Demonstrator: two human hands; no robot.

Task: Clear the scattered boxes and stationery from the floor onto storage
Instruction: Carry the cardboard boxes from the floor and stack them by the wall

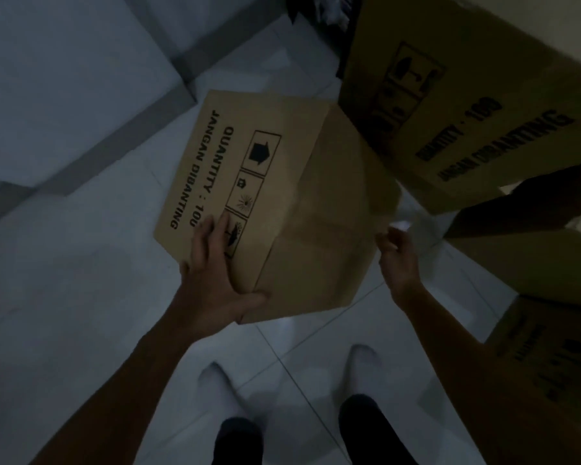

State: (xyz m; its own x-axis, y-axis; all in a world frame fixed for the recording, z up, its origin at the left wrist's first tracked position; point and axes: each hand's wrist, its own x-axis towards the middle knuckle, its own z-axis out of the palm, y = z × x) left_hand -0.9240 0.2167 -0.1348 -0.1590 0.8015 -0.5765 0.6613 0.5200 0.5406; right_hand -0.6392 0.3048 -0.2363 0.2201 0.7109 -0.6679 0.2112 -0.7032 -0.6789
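A brown cardboard box [292,209], printed "QUANTITY : 100" and "JANGAN DIBANTING", is tilted above the white tiled floor [81,263] in front of me. My left hand [215,270] grips its near left corner, with the fingers spread on the printed side and the thumb on the adjoining face. My right hand [398,260] is at the box's right edge with its fingers curled. Dim light and blur hide whether it holds the box. A small white patch [400,225] shows just above its fingers.
A larger printed carton [467,95] looms at the upper right, close to the held box. Two more cartons [534,260] [550,357] stand along the right. A grey skirting strip [114,142] runs along the wall at left. My feet in white socks [222,387] stand below.
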